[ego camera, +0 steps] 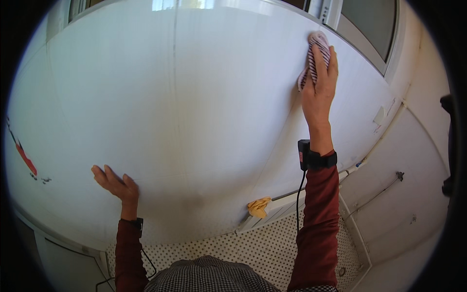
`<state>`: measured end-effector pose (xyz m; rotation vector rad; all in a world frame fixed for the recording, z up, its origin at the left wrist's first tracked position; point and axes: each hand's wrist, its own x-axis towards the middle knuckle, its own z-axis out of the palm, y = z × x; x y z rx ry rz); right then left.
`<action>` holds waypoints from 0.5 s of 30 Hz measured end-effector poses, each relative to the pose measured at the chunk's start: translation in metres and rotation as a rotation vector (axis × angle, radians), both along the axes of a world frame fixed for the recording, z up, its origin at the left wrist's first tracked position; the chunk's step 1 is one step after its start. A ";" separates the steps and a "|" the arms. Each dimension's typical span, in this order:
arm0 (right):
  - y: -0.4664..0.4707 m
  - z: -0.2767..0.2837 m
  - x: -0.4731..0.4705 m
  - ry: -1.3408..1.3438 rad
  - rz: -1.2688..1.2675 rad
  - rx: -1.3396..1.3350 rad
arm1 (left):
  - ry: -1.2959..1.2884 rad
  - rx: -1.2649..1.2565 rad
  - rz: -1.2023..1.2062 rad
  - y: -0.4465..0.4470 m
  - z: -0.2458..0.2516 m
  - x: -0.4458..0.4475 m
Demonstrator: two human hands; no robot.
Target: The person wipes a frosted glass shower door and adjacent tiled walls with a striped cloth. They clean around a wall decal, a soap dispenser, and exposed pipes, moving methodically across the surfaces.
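Observation:
My right hand [321,87] presses a folded striped cloth [318,54] against the white tiled wall [219,91], just beneath the window frame [359,45] at the upper right. Its fingers lie over the cloth and hide part of it. Lower on the left, my left hand [118,184] is held up with its fingers apart and nothing in it. It is at the wall surface; whether it touches cannot be told. A black device [310,155] with a cable is strapped to my right wrist, and a dark band [138,225] circles my left.
A crumpled yellow cloth [259,207] sits on a white radiator-like panel [277,211] low by the wall. Dotted tiles cover the floor [255,241]. At far left a red mark or sticker [24,157] shows on the wall. A thin pipe or cable [375,197] crosses the right wall.

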<state>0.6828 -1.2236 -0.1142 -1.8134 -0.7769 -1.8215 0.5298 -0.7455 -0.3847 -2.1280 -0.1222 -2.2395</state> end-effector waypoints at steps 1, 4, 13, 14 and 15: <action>0.002 -0.010 -0.003 0.036 -0.037 -0.015 | -0.004 -0.006 -0.016 0.000 0.001 0.000; 0.020 -0.102 -0.012 0.047 -0.075 0.053 | -0.011 -0.015 -0.025 -0.001 0.001 -0.001; 0.121 -0.367 -0.097 0.642 0.032 0.293 | 0.000 -0.076 -0.045 -0.003 -0.002 -0.001; 0.128 -0.351 -0.101 0.668 0.064 0.380 | 0.005 -0.086 -0.046 -0.004 -0.003 -0.001; 0.133 -0.324 -0.100 0.563 0.105 0.275 | -0.005 -0.085 -0.042 -0.004 -0.002 -0.001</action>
